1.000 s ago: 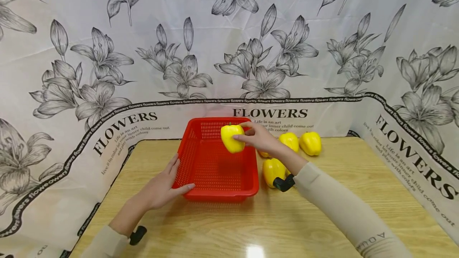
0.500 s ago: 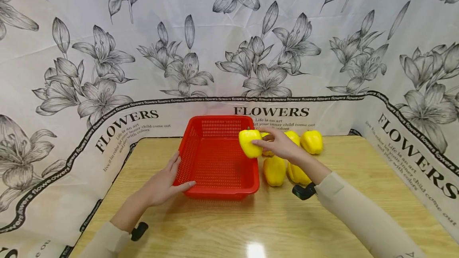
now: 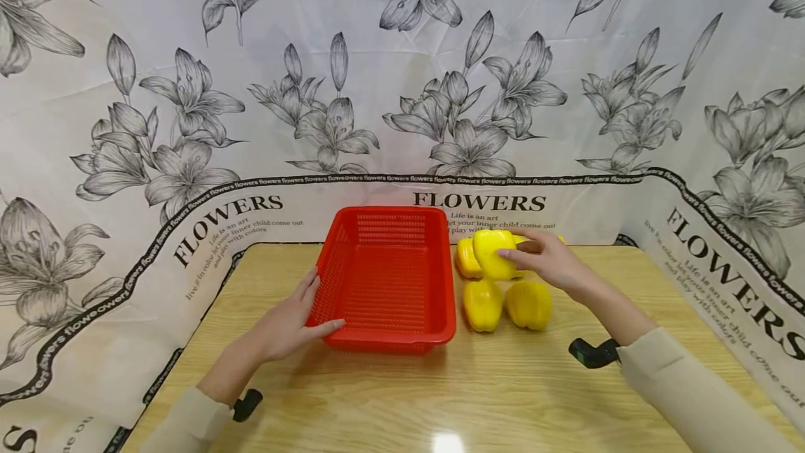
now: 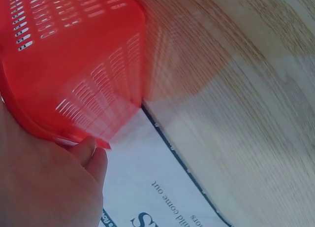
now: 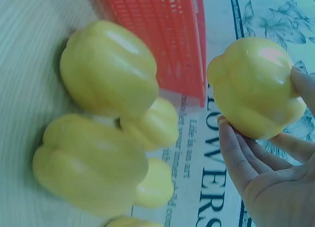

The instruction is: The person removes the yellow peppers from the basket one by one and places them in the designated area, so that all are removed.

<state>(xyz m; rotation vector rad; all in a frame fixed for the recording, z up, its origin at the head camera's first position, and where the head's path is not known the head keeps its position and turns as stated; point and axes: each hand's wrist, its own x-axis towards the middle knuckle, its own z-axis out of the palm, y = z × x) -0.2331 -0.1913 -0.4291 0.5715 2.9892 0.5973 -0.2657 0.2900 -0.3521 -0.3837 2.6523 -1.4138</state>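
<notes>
My right hand [image 3: 553, 264] holds a yellow bell pepper [image 3: 495, 254] between thumb and fingers, raised above other peppers to the right of the basket. The right wrist view shows the thumb on one side of this held pepper [image 5: 256, 89] and fingertips on the other. At the near left corner of the red perforated basket [image 3: 391, 338], my left hand [image 3: 286, 331] rests with fingers along the left side and thumb over the rim. Inside the basket only its bare floor shows. In the left wrist view, fingertips [image 4: 97, 160] touch the basket's rim.
Two yellow peppers stand nearest on the wooden table: a left one [image 3: 483, 305] and a right one [image 3: 528, 304]. Another pepper [image 3: 468, 258] sits behind them; others are partly hidden by my right hand. A flower-printed cloth [image 3: 352, 138] hangs behind and along the sides.
My right hand has carried the bell pepper rightward, from over the basket, past its right rim, to above the other peppers. My left hand stays at the basket's corner.
</notes>
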